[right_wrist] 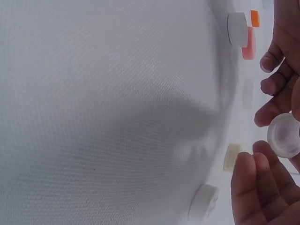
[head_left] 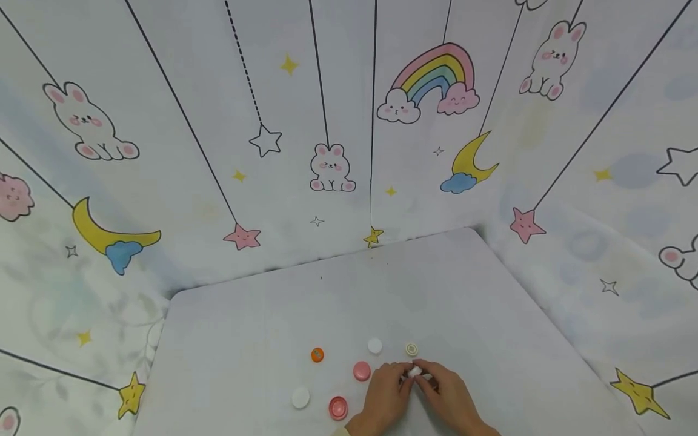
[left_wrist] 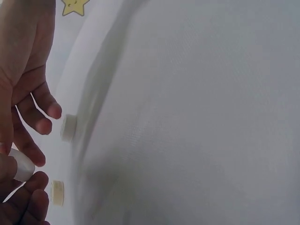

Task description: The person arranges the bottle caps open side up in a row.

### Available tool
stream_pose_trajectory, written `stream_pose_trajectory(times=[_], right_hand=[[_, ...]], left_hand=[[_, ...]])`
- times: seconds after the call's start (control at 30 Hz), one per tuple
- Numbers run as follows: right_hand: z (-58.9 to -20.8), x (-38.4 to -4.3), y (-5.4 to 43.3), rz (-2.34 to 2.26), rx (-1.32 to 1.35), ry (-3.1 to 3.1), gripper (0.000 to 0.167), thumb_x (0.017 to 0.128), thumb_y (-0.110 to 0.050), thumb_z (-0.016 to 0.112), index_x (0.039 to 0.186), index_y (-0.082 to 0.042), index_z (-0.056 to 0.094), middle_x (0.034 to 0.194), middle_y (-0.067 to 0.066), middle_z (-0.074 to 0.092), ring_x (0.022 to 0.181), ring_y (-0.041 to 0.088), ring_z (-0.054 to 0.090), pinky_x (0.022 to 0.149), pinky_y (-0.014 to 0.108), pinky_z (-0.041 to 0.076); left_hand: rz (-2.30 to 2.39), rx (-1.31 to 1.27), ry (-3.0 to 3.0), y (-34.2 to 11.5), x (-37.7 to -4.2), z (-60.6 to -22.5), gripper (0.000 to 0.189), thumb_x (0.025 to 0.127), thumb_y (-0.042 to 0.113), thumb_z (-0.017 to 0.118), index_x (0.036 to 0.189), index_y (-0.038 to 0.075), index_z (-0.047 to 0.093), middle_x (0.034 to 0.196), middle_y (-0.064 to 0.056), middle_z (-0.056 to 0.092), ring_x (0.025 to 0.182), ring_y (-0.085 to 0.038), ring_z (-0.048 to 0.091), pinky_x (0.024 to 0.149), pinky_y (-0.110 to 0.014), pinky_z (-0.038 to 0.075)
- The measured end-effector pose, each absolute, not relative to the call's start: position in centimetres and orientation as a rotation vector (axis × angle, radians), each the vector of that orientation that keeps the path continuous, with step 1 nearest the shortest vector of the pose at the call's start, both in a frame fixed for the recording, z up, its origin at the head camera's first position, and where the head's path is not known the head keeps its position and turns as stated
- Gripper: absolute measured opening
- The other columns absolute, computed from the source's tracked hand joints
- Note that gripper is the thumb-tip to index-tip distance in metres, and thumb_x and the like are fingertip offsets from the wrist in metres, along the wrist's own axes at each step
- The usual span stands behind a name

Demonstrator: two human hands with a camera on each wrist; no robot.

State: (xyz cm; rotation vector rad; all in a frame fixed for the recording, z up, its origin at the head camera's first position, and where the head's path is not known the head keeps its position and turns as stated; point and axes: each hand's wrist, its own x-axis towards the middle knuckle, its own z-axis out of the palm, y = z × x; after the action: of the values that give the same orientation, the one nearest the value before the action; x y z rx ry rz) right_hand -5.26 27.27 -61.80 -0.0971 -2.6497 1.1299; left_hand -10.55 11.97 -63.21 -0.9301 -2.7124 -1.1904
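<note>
Both hands meet over the table and pinch one small white round cap [head_left: 414, 371] between them. My left hand [head_left: 386, 395] holds it from the left with thumb and fingertips. My right hand [head_left: 448, 392] grips it from the other side. In the right wrist view, the round face of the white cap [right_wrist: 283, 136] shows a raised rim, with part of it behind fingers. The left wrist view has its smooth white side [left_wrist: 23, 166] between the fingertips. Just beyond the hands lies a cream cap [head_left: 411, 349]; a pink cap [head_left: 362, 371] is close to the left hand.
Around the hands on the white table [head_left: 262, 330] lie an orange cap [head_left: 317, 355], a white cap [head_left: 374, 346], another white cap [head_left: 300, 398] and a red-pink cap [head_left: 338, 408] with a ringed face. A cloth wall with cartoon bunnies [head_left: 332, 169] borders the table.
</note>
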Motion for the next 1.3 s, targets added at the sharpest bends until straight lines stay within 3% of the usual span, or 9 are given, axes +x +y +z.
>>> stream_pose_trajectory(times=[0.23, 0.4, 0.67, 0.83, 1.3], right_hand=[[-62.2, -5.4, 27.5, 1.043, -0.081, -2.625, 0.028, 0.083, -0.005, 0.076, 0.109, -0.015, 0.073, 0.078, -0.023, 0.056, 0.056, -0.005, 0.043, 0.052, 0.018, 0.040], [-62.4, -5.3, 27.6, 1.033, -0.093, -2.635, 0.029, 0.082, -0.001, 0.074, 0.108, -0.015, 0.073, 0.074, -0.022, 0.056, 0.057, -0.005, 0.042, 0.052, 0.018, 0.039], [-62.4, -5.2, 27.5, 1.080, -0.071, -2.575, 0.039, 0.083, 0.002, 0.073, 0.120, -0.011, 0.067, 0.070, -0.015, 0.059, 0.052, -0.005, 0.042, 0.049, 0.018, 0.038], [-62.5, -5.0, 27.1, 1.087, -0.032, -2.529, 0.038, 0.082, 0.005, 0.072, 0.115, -0.013, 0.068, 0.068, -0.014, 0.058, 0.053, -0.006, 0.042, 0.048, 0.017, 0.038], [-62.5, -4.6, 26.7, 1.060, -0.072, -2.556, 0.045, 0.070, 0.004, 0.082, 0.110, -0.010, 0.069, 0.072, -0.020, 0.052, 0.053, -0.006, 0.041, 0.048, 0.018, 0.038]], left_hand=[[-1.300, -0.865, -2.742, 12.0, -10.9, -63.4, 0.015, 0.094, 0.022, 0.064, 0.107, 0.018, 0.072, 0.081, 0.016, 0.062, 0.070, 0.003, 0.045, 0.062, -0.018, 0.037], [-1.319, -0.824, -2.718, 12.0, -10.8, -63.5, 0.015, 0.091, 0.017, 0.068, 0.104, 0.017, 0.074, 0.077, 0.015, 0.059, 0.068, 0.004, 0.044, 0.060, -0.016, 0.037], [-1.445, -0.741, -2.746, 12.1, -10.7, -62.5, 0.019, 0.090, 0.013, 0.068, 0.107, 0.012, 0.075, 0.075, 0.013, 0.060, 0.067, 0.003, 0.044, 0.059, -0.017, 0.039], [-1.585, -0.646, -2.737, 12.1, -10.7, -62.4, 0.019, 0.090, 0.009, 0.067, 0.107, 0.012, 0.074, 0.080, 0.012, 0.064, 0.068, 0.003, 0.047, 0.060, -0.018, 0.042], [-1.780, -0.529, -2.750, 12.2, -10.5, -62.5, 0.017, 0.086, 0.008, 0.067, 0.101, 0.015, 0.071, 0.071, 0.016, 0.059, 0.059, 0.004, 0.046, 0.054, -0.017, 0.038]])
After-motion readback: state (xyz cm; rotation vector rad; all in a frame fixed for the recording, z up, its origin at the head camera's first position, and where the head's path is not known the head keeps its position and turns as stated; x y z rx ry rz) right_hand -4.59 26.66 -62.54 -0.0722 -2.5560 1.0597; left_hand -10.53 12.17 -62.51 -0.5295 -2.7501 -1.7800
